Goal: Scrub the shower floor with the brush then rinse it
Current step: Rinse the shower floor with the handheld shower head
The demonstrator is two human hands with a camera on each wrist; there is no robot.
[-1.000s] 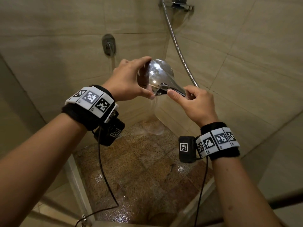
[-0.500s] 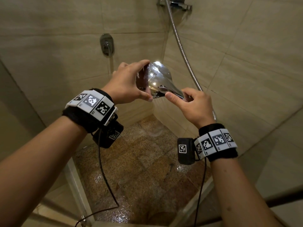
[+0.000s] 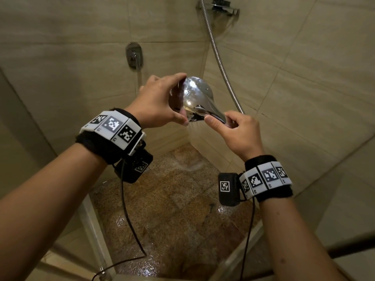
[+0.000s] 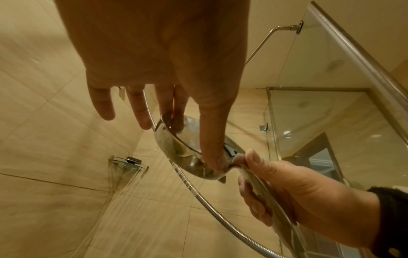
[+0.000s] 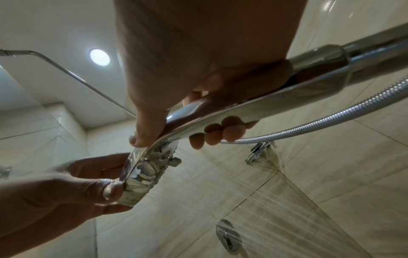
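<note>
A chrome shower head (image 3: 197, 96) is held up in front of the tiled corner. My left hand (image 3: 178, 98) pinches its round rim between thumb and fingers (image 4: 176, 122). Wrapped round the handle is my right hand (image 3: 227, 122), thumb lying along the neck (image 5: 141, 134). Thin jets of water leave the shower head (image 4: 176, 153) and splash on the far corner of the brown speckled shower floor (image 3: 172, 209), which is wet and shiny. No brush is in either hand.
A metal hose (image 3: 219, 57) runs from the handle up the right wall. A wall valve (image 3: 134, 55) sits on the back wall. A corner shelf (image 4: 128, 165) holds a small round item. The glass enclosure frame (image 3: 95, 230) borders the floor on the near left.
Both hands and the shower head have dipped very slightly. The grips are the same and water keeps spraying toward the corner.
</note>
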